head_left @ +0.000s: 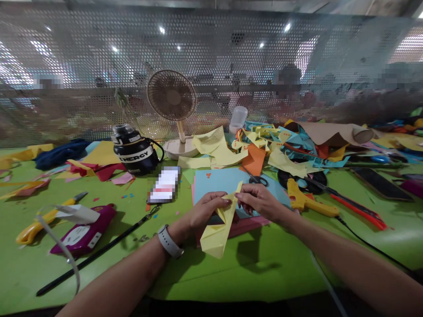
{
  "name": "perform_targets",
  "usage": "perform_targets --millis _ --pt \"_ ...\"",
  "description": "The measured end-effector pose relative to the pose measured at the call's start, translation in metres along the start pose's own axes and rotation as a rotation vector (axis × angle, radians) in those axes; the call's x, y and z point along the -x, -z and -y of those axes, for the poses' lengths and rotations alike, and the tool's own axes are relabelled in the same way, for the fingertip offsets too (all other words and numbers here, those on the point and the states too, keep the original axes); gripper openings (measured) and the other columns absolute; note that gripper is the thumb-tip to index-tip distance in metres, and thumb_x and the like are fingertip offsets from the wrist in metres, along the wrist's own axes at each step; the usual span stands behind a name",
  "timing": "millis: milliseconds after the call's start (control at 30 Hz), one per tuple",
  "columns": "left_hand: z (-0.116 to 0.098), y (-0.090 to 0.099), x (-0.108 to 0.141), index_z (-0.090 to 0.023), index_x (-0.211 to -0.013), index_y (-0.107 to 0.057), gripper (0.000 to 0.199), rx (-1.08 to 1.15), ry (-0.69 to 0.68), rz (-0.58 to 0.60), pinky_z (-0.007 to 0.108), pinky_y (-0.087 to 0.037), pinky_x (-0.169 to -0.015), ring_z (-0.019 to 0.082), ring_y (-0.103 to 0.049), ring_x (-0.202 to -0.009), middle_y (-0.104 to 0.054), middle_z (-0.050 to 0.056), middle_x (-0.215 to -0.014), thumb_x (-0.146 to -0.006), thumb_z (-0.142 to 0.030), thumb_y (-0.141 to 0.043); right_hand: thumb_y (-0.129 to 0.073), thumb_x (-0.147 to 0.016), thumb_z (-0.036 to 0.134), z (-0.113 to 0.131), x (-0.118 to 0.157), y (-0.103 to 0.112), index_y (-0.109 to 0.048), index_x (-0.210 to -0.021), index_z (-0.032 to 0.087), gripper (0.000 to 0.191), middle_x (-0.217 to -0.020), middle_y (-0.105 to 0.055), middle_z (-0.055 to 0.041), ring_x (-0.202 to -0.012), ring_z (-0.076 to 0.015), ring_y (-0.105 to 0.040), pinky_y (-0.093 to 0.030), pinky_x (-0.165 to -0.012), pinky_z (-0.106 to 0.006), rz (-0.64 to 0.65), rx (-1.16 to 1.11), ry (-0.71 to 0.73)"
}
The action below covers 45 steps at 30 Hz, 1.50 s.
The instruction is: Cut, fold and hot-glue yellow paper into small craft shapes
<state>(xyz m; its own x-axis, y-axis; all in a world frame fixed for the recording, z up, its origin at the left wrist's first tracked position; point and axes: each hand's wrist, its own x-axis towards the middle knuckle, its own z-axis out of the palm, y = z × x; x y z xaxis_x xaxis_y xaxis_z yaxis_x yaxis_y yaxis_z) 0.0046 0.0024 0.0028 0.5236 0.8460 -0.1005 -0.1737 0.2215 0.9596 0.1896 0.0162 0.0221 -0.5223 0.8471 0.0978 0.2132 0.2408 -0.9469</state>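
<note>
A folded piece of yellow paper is held up between my two hands, above the front of the paper sheets. My left hand pinches it from the left, the thumb lying on top of a fold. On the other side, my right hand has its fingers closed at the paper's upper right edge. The paper's lower end hangs wide and creased, while its upper end narrows to a strip. Beneath the hands lie light blue sheets over pink ones. Black-handled scissors rest just beyond my right hand.
A yellow glue gun and a red cutter lie at right. Leftward are a phone, a black jug, a purple device and a yellow-handled knife. Behind stand a fan and paper scraps.
</note>
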Motion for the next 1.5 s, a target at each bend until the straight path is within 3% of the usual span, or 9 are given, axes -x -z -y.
perform_targets --millis 267,800,867,1000,1167,1300,1367,1433,1500 --pt "0.0 -0.001 0.002 -0.013 -0.076 -0.065 0.024 0.054 0.022 -0.027 0.024 -0.042 -0.056 0.013 -0.059 -0.057 -0.066 0.003 -0.066 -0.071 -0.034 -0.074 -0.047 -0.087 0.031 -0.003 0.001 0.0 -0.042 -0.059 0.019 0.03 -0.053 -0.041 0.005 -0.048 -0.0078 -0.036 -0.029 -0.046 -0.022 -0.031 0.202 0.183" --pt "-0.008 -0.004 0.004 -0.011 -0.081 -0.068 0.028 -0.007 -0.005 0.029 0.022 -0.044 -0.056 0.012 -0.062 -0.058 -0.071 0.007 -0.069 -0.072 -0.036 -0.075 -0.045 -0.088 0.033 -0.003 0.001 -0.002 -0.045 -0.062 0.019 0.03 -0.051 -0.043 0.0053 -0.045 -0.0078 -0.037 -0.03 -0.044 -0.021 -0.038 0.115 0.127" --pt "-0.008 -0.003 0.004 -0.01 -0.082 -0.068 0.028 -0.008 0.003 0.022 0.022 -0.045 -0.056 0.013 -0.062 -0.058 -0.071 0.008 -0.07 -0.073 -0.036 -0.075 -0.044 -0.089 0.029 -0.005 0.001 -0.002 -0.044 -0.061 0.019 0.03 -0.053 -0.042 0.0048 -0.048 -0.0082 -0.038 -0.03 -0.047 -0.022 -0.069 0.222 0.228" --pt "-0.006 -0.002 0.004 -0.011 -0.078 -0.067 0.026 0.001 0.027 -0.009 0.022 -0.043 -0.053 0.011 -0.06 -0.055 -0.07 0.006 -0.068 -0.072 -0.035 -0.075 -0.043 -0.09 0.022 -0.01 0.001 0.003 -0.045 -0.059 0.018 0.031 -0.058 -0.044 0.0027 -0.054 -0.0095 -0.04 -0.028 -0.052 -0.024 -0.121 0.609 0.588" --pt "-0.001 0.0 0.0 -0.012 -0.07 -0.065 0.027 0.028 0.065 -0.054 0.02 -0.04 -0.049 0.01 -0.057 -0.051 -0.067 0.004 -0.063 -0.065 -0.035 -0.077 -0.041 -0.092 0.021 -0.004 0.004 0.005 -0.058 -0.072 0.017 0.026 -0.064 -0.057 -0.002 -0.058 -0.0132 -0.043 -0.028 -0.055 -0.028 -0.051 1.12 0.838" --pt "-0.002 0.005 -0.002 -0.012 -0.069 -0.064 0.026 0.05 0.059 -0.116 0.02 -0.038 -0.047 0.009 -0.056 -0.048 -0.067 0.004 -0.061 -0.065 -0.033 -0.078 -0.043 -0.09 0.023 0.006 0.009 0.003 -0.059 -0.075 0.02 0.023 -0.067 -0.062 -0.0022 -0.06 -0.0134 -0.048 -0.033 -0.057 -0.028 -0.013 1.107 1.0" --pt "-0.004 0.006 -0.003 -0.012 -0.072 -0.066 0.025 0.082 0.03 -0.1 0.02 -0.042 -0.051 0.01 -0.059 -0.052 -0.069 0.005 -0.064 -0.067 -0.033 -0.078 -0.043 -0.091 0.025 0.007 0.009 0.007 -0.057 -0.071 0.02 0.024 -0.065 -0.061 -0.0008 -0.059 -0.0122 -0.05 -0.035 -0.058 -0.026 -0.171 0.893 0.935" --pt "-0.004 0.006 -0.003 -0.012 -0.075 -0.067 0.025 0.129 0.022 -0.061 0.022 -0.046 -0.058 0.012 -0.063 -0.058 -0.071 0.006 -0.066 -0.066 -0.032 -0.079 -0.042 -0.092 0.026 0.005 0.007 0.013 -0.053 -0.066 0.02 0.029 -0.058 -0.055 0.0011 -0.054 -0.0108 -0.049 -0.037 -0.056 -0.025 -0.394 0.629 0.689" --pt "-0.003 0.005 -0.003 -0.012 -0.076 -0.068 0.025 0.166 0.041 -0.056 0.023 -0.048 -0.062 0.013 -0.065 -0.06 -0.072 0.006 -0.067 -0.065 -0.031 -0.08 -0.042 -0.093 0.032 0.001 0.003 0.017 -0.051 -0.065 0.02 0.032 -0.054 -0.051 0.0028 -0.048 -0.01 -0.048 -0.038 -0.052 -0.023 -0.438 0.41 0.43"
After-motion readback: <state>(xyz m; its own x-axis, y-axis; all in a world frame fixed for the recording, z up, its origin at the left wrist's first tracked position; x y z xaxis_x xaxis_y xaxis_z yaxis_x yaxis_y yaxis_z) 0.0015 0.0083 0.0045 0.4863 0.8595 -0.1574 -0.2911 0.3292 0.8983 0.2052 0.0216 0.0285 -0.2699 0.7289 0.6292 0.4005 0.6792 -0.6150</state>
